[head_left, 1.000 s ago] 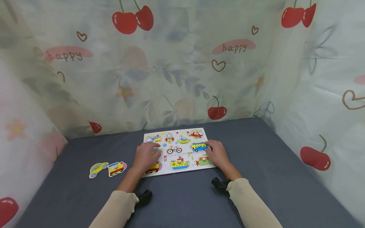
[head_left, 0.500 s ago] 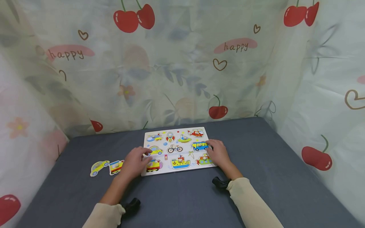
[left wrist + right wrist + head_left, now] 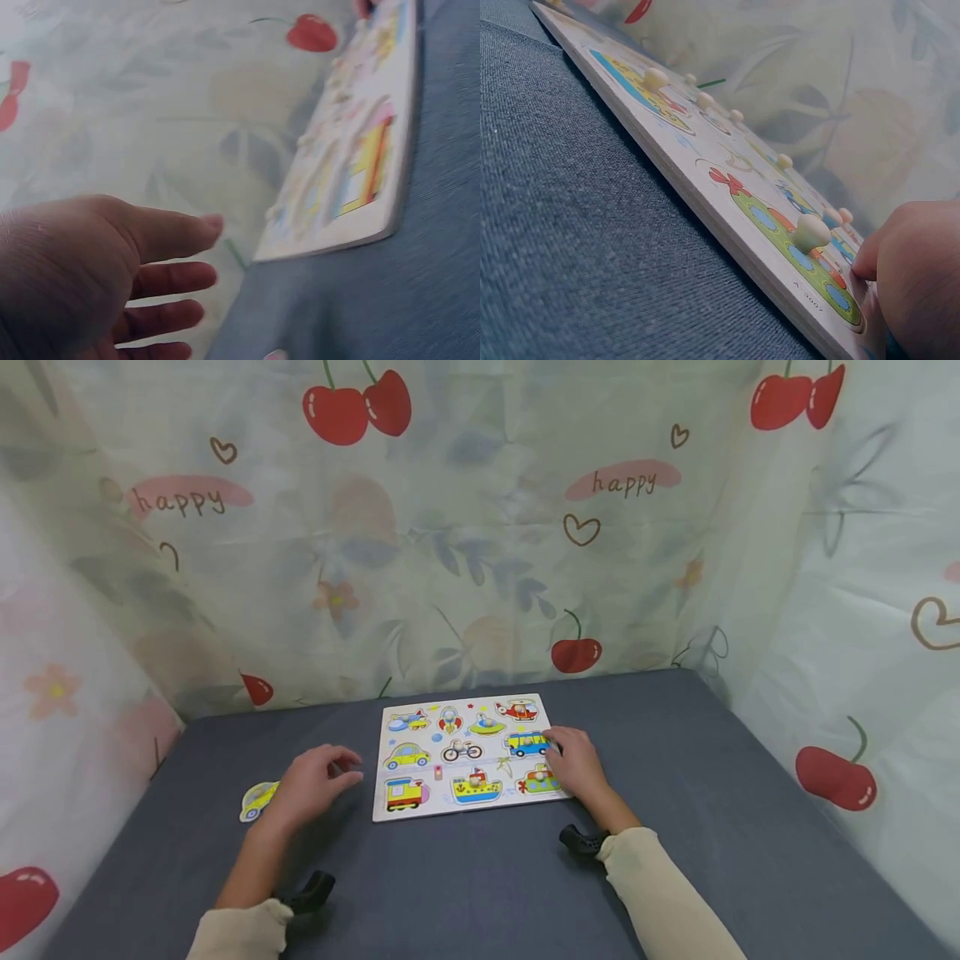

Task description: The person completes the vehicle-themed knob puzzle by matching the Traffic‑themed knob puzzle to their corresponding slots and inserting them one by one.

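In the head view my left hand (image 3: 311,785) hovers over the table, between a loose yellow car piece (image 3: 257,800) and the puzzle board (image 3: 442,812). Its fingers are loosely bent, and the left wrist view shows thumb and fingers apart with nothing between them. The loose train piece is hidden behind this hand. My right hand (image 3: 579,765) rests at the board's right edge, beside the bus piece (image 3: 527,744). In the right wrist view a fingertip touches the board near the green submarine piece (image 3: 786,247); the other fingers are hidden.
Other knobbed pieces sit in the board, among them a boat (image 3: 476,788), a bicycle (image 3: 461,751) and a helicopter (image 3: 517,710). The car slot (image 3: 407,757) and train slot (image 3: 405,794) show printed pictures without knobs. A patterned curtain (image 3: 450,527) borders the grey table (image 3: 465,885).
My left hand has moved left, off the board's left side, toward the loose pieces, uncovering the printed car and train and covering the loose train piece. The right hand has stayed put.
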Available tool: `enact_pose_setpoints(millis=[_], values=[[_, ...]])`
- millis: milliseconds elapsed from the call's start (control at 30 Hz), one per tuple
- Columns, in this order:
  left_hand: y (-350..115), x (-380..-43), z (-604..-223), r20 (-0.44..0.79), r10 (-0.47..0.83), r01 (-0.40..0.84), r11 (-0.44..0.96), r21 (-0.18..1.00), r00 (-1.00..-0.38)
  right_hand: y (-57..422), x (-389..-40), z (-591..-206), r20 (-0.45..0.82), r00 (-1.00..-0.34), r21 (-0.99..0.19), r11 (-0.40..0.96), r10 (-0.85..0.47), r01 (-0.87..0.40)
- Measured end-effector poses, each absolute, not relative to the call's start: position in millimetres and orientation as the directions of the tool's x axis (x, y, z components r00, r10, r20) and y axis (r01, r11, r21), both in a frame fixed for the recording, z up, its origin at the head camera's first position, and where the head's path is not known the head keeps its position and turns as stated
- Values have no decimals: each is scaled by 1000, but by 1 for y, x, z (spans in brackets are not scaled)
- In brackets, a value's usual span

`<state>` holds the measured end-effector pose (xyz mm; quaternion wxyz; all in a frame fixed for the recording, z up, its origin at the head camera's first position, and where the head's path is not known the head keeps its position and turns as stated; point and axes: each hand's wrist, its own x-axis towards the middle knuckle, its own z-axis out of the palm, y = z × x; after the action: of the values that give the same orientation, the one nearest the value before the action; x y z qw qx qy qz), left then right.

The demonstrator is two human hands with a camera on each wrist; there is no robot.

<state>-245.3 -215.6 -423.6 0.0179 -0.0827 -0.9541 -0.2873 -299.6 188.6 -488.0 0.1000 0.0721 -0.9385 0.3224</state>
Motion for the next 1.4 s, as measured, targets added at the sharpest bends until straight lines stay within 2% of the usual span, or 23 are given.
enact_pose_setpoints(millis=[500, 900, 1400], values=[[-267, -245, -428, 41, 93, 100, 815, 571, -995, 189, -300, -490, 239, -968, -582, 788, -74, -204], [-282, -246, -438, -71, 26, -17, 838, 546, -997, 188, -300, -488, 225, -971, -584, 788, -74, -196], [-281, -243, -445, -58, 51, 11, 834, 552, -997, 187, -299, -487, 237, -969, -591, 780, -74, -205]])
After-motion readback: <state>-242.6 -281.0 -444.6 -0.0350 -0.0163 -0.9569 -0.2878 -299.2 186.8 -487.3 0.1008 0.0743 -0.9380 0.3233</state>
